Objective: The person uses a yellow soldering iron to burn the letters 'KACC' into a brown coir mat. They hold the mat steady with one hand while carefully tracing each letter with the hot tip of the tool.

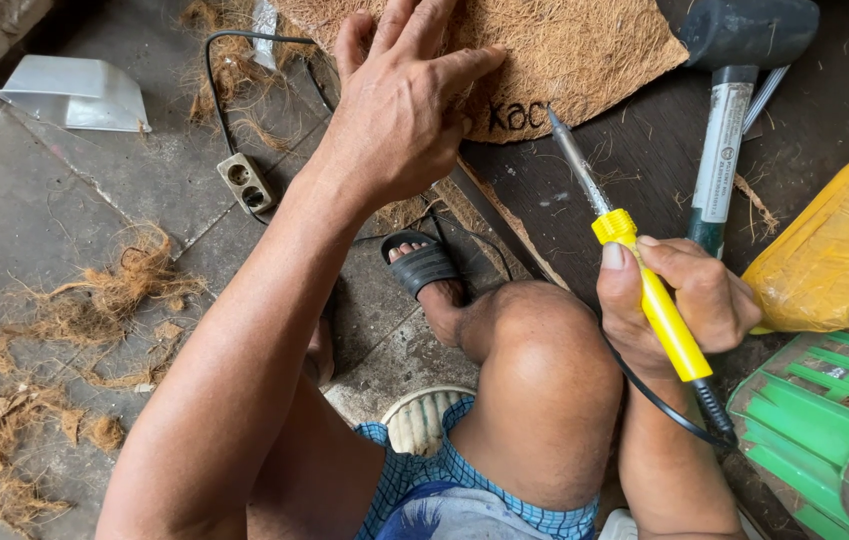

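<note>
My left hand [399, 105] lies flat with spread fingers on a brown coir fibre mat [584, 45], which rests on a dark wooden board [644, 170]. Dark letters are burnt into the mat's near edge. My right hand [679, 300] grips a yellow-handled soldering iron [659, 305]. Its metal tip [556, 122] points up and left, right at the burnt letters. A black cord runs from the handle's end down past my wrist.
A rubber mallet [734, 60] with a white handle lies on the board at top right. A yellow wrapped bundle [844, 245] and green plastic crate [834, 410] sit at right. A power strip [246, 182], loose coir tufts [114, 290] and a white tray [79, 92] lie on the concrete floor.
</note>
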